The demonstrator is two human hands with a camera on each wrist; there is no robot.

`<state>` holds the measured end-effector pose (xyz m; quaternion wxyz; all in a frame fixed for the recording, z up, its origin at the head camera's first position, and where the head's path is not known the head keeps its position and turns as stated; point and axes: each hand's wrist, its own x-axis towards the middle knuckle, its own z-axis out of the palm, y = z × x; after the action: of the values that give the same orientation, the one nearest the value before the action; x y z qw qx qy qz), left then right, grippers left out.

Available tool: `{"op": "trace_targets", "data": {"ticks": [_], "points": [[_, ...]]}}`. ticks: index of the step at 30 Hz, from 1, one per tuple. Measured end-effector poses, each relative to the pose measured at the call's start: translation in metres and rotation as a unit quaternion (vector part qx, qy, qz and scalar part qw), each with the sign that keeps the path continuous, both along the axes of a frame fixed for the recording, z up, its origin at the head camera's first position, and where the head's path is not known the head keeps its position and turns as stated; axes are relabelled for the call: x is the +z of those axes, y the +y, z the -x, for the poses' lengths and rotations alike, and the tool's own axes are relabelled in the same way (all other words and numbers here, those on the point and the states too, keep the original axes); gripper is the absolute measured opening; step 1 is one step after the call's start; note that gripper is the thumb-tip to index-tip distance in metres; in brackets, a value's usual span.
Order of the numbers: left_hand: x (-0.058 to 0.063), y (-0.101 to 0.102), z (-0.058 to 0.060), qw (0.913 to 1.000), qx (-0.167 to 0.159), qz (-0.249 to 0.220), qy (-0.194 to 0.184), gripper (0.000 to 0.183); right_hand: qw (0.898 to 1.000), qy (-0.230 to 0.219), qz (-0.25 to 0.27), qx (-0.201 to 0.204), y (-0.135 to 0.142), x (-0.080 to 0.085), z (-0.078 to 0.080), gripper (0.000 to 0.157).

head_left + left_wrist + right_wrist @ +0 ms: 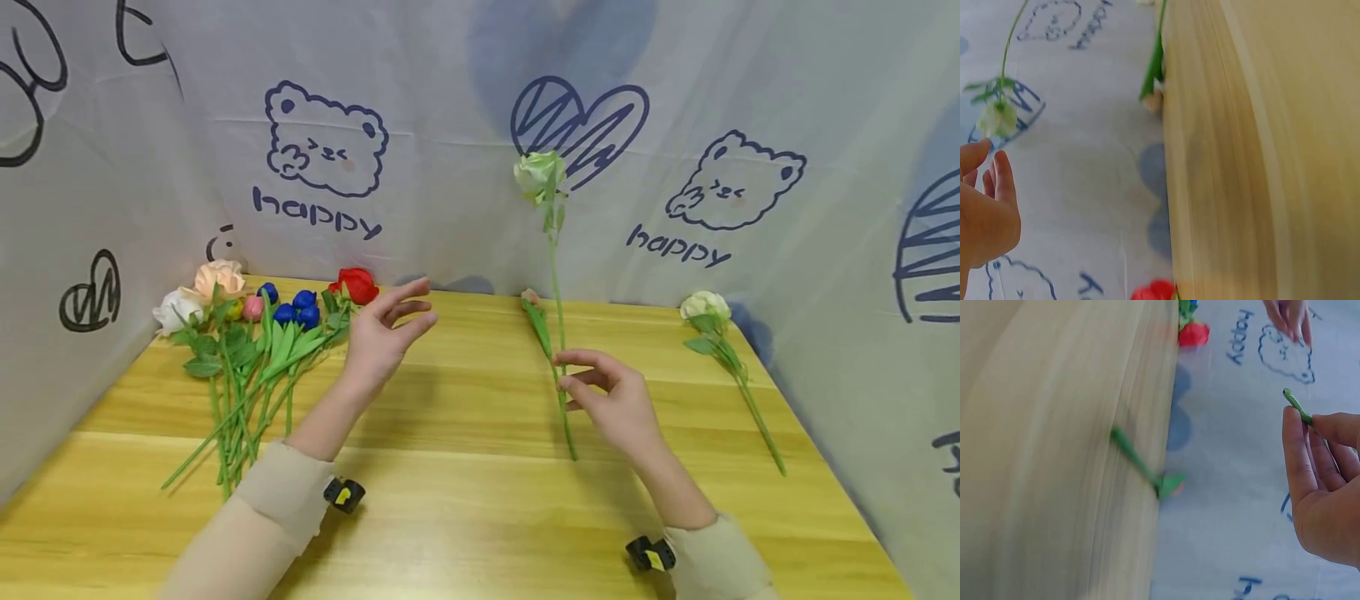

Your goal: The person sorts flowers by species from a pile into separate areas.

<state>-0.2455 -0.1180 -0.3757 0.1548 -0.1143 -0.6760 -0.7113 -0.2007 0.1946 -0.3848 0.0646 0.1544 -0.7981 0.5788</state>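
My right hand (613,407) pinches the lower stem of a pale greenish-white rose (540,175) between thumb and fingers. The rose stands upright, its bloom high against the back cloth. In the right wrist view the cut end of the green stem (1297,406) pokes out past the fingertips. A pink tulip (536,321) lies on the table behind the held stem. My left hand (384,337) hovers above the table with fingers loosely extended and nothing in it, close to a red rose (357,285) at the right of a flower pile.
At the left lies a pile with a white rose (178,310), a peach rose (219,279), blue buds (306,315) and crossing green stems. Another white rose (705,307) lies at the right on the wooden table (450,517). Printed cloth (450,208) walls the back and sides.
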Motion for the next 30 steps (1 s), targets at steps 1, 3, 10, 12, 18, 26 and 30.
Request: {"op": "trace_targets", "data": {"ticks": [1,3,10,12,18,26,30], "points": [[-0.001,-0.007,0.0,0.9999,0.007,0.013,0.002,0.048,1.0,0.001,-0.005,-0.004,0.005,0.0,0.0,0.028],[-0.001,-0.022,-0.001,0.9991,0.02,0.038,0.001,0.047,1.0,0.007,-0.015,-0.014,0.016,-0.001,-0.001,0.027],[0.0,-0.076,-0.007,0.9885,0.062,0.137,-0.013,0.046,0.998,0.014,-0.042,-0.043,0.061,-0.007,-0.003,0.028],[0.0,-0.091,-0.01,0.982,0.073,0.173,-0.02,0.046,0.997,0.007,-0.053,-0.054,0.076,-0.009,-0.004,0.029],[-0.002,-0.127,-0.017,0.9451,0.076,0.317,-0.028,0.039,0.99,-0.015,-0.106,-0.095,0.119,-0.016,-0.008,0.03],[-0.02,-0.169,-0.024,0.898,0.026,0.439,-0.011,0.037,0.982,-0.076,-0.134,-0.11,0.174,-0.029,-0.013,0.033],[-0.025,-0.184,-0.027,0.8884,-0.005,0.457,-0.042,0.04,0.976,-0.102,-0.15,-0.117,0.195,-0.034,-0.015,0.036]]}}
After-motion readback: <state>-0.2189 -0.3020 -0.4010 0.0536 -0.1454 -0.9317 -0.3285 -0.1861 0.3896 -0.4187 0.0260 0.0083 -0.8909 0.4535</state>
